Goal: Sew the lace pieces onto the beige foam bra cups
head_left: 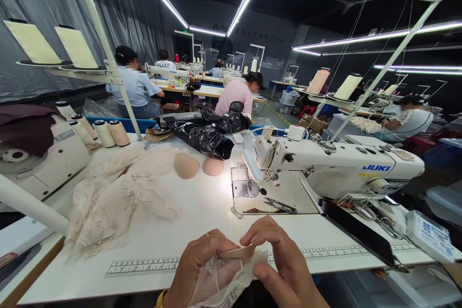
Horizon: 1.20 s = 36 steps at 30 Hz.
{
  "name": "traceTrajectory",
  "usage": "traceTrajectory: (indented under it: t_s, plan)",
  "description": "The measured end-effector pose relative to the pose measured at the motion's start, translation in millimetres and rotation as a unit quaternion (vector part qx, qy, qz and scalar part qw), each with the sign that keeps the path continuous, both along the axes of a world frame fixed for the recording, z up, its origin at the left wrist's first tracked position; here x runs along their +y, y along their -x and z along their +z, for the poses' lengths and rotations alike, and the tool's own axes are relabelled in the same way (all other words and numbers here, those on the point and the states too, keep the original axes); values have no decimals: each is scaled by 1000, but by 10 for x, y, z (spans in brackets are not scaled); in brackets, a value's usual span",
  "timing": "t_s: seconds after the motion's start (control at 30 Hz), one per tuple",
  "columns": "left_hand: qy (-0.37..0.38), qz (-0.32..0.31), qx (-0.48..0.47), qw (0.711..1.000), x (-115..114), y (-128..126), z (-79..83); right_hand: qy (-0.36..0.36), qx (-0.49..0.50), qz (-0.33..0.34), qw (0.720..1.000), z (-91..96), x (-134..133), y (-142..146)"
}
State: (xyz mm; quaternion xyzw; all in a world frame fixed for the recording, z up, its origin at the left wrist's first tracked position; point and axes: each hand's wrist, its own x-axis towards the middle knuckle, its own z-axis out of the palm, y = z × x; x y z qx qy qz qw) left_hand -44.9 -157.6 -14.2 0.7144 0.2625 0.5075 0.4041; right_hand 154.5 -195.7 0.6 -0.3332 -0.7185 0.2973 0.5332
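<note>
- Low at the near table edge, the left hand (pixel 198 264) grasps a sheer pale fabric (pixel 225 285), its fingers showing through the cloth; a thin beige edge (pixel 236 252) lies by the thumb.
- The right hand (pixel 285 262) arches just beside it, thumb touching the fabric's right side and index fingertip near that beige edge; whether it pinches the cloth, I cannot tell.
- So the fabric sits between the two hands, hanging below the left fingers.
- Left of the left hand, a printed ruler scale (pixel 140 265) runs along the white table (pixel 205 211); more of it emerges right of the right hand.
- Farther left and beyond the left hand lies a heap of pale lacy cloth (pixel 104 207).
- Straight beyond the hands, two beige cups (pixel 186 166) rest side by side, with a black plastic bag (pixel 202 135) behind them.
- Just beyond the right hand, thread snips (pixel 280 206) lie by the needle plate of a white sewing machine (pixel 342 166).
- Right of the right hand, a dark phone-like slab (pixel 357 233) lies slantwise.
</note>
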Motion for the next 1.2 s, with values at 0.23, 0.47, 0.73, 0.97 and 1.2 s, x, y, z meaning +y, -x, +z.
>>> traceTrajectory:
  t_s: [0.23, 0.47, 0.73, 0.97, 1.2]
  plan:
    - [-32, 8, 16, 999, 13, 18, 40, -58, -104, 52, 992, -9, 13, -33]
    - [16, -17, 15, 1000, -21, 34, 19, -28, -84, -18, 996, -11, -38, 6]
    - [219, -91, -23, 971, -21, 128, -122, 15, -60, -41, 997, -77, -11, 21]
    - [345, -258, -157, 889, -53, 325, 4, 16, -1, -90, 996, -125, -1, 35]
    - [226, -47, 33, 973, -86, 154, -34, -54, -2, -42, 998, -95, 1, 122]
